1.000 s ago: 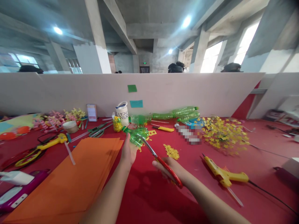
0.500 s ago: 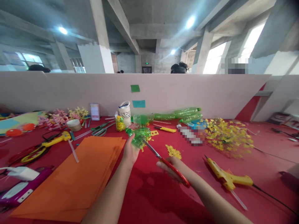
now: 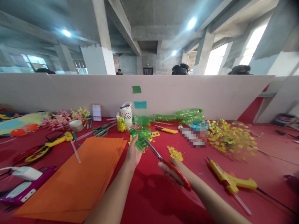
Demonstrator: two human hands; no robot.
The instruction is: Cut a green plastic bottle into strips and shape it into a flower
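Observation:
My left hand (image 3: 132, 155) is closed around a cut green plastic bottle piece (image 3: 141, 139), held just above the red table (image 3: 149, 193). My right hand (image 3: 174, 171) grips red-handled scissors (image 3: 168, 163). The scissor blades point up and left, and their tips meet the green bottle piece. A small heap of yellow paper stars (image 3: 174, 152) lies just beyond my right hand.
A stack of orange paper (image 3: 77, 174) lies at left, with a yellow glue gun (image 3: 50, 143) and a purple device (image 3: 25, 189) beyond. Another yellow glue gun (image 3: 231, 180) lies at right. Green bottles (image 3: 177, 114), a white cup (image 3: 126, 113) and star-covered branches (image 3: 229, 135) stand before the white partition (image 3: 163, 93).
The view has shifted a little. Both hands stay together at the bottle piece, with the scissors still at it.

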